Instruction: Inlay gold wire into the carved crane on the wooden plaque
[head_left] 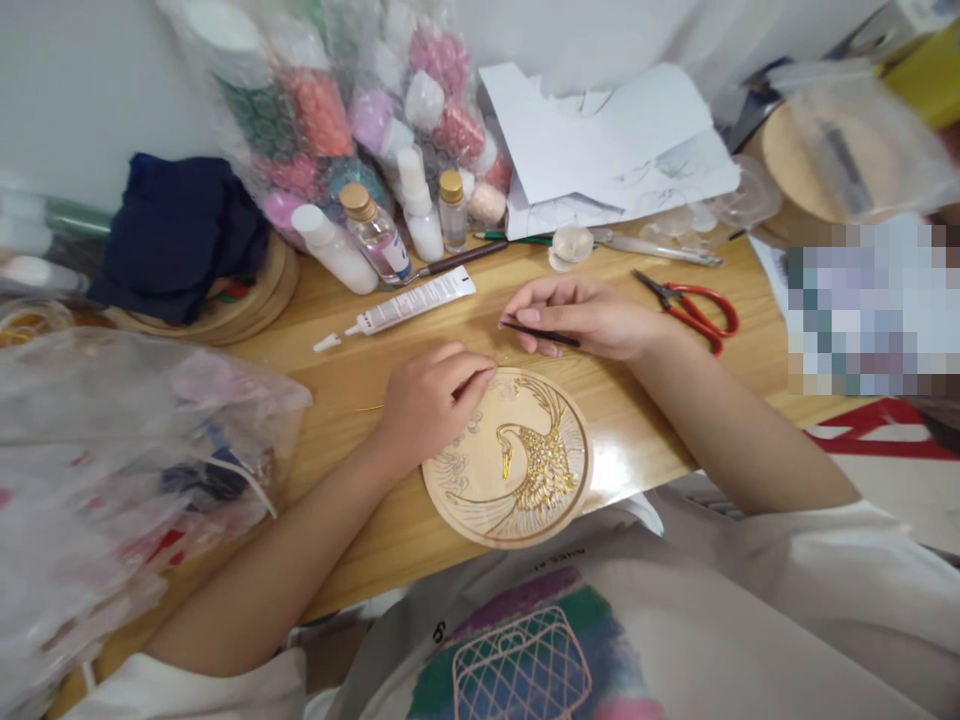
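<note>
Pale wood disc (484, 440) lies flat on the table (645, 400) in front of the wearer, upper-left rim partly covered by the left hand (437, 405). That hand is closed, thumb tip against index finger; can't tell if anything sits between them. A fine gold strand (364, 408) on the table runs up to it, and its end is lost behind the hand. Right hand (581, 318) grips a dark slim tool (553, 336) above the table, beyond the disc; fingers mask part of it, so can't tell if it's tweezers. Jars in the plastic bags (442, 60) overlap too much to count. Far right is pixelated, unreadable. The clear bag (247, 400) at left runs off frame, contents blurred. Orientation: dark tool's long axis is nearly crosswise, tip pointing left toward the left hand. Disc is round, so no long axis; its gold bird (551, 470) has the beak pointing down toward the wearer. Glue tube (420, 300) has its nozzle to the left, cap off just beside it. Pliers' (697, 312) tips point up-left. Counts: one disc, one dark tool, one tube, one loose cap (328, 342), one red-handled pliers, four bottles (382, 240) standing loose in front of the bagged jars.
</note>
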